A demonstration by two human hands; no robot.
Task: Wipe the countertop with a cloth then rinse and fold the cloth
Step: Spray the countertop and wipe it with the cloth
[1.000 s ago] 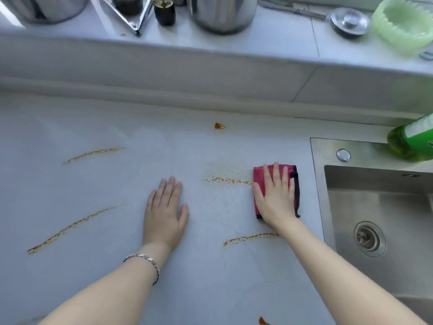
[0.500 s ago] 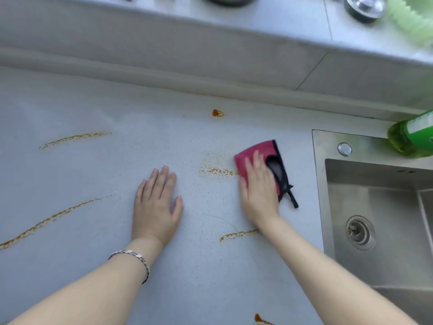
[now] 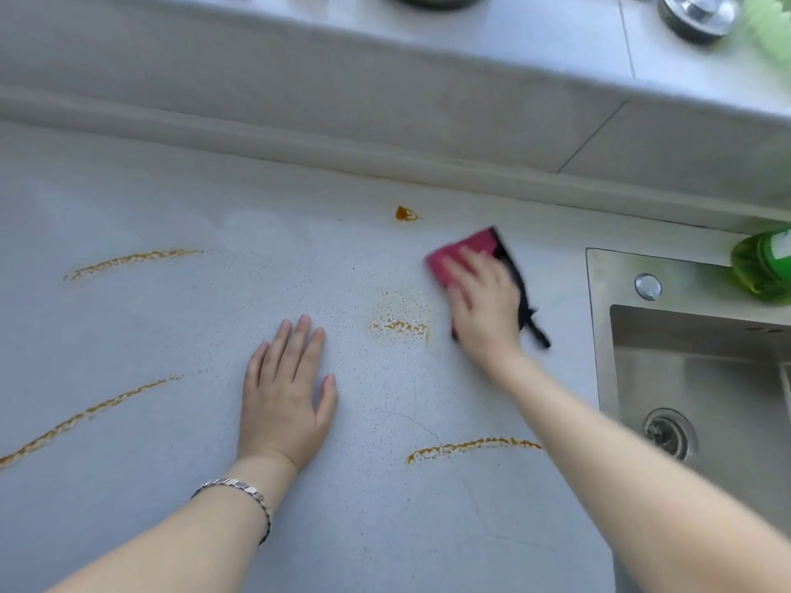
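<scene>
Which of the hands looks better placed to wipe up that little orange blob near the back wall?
The right hand: it presses the red cloth just beside the orange blob. The left hand lies flat, empty and farther away.

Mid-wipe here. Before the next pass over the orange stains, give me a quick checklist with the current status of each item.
1. Cloth under control: ok. The right hand presses flat on the red cloth.
2. Bracing: ok. The left hand lies flat on the countertop.
3. Nearest target: not ok. The speckled stain beside the cloth is not wiped.
4. Other marks: not ok. The small blob, the streak near the right forearm and two long streaks on the left remain.
5. Cloth's black strap: ok, trailing on the countertop, short of the sink.
6. Cloth dampness: cannot tell.
</scene>
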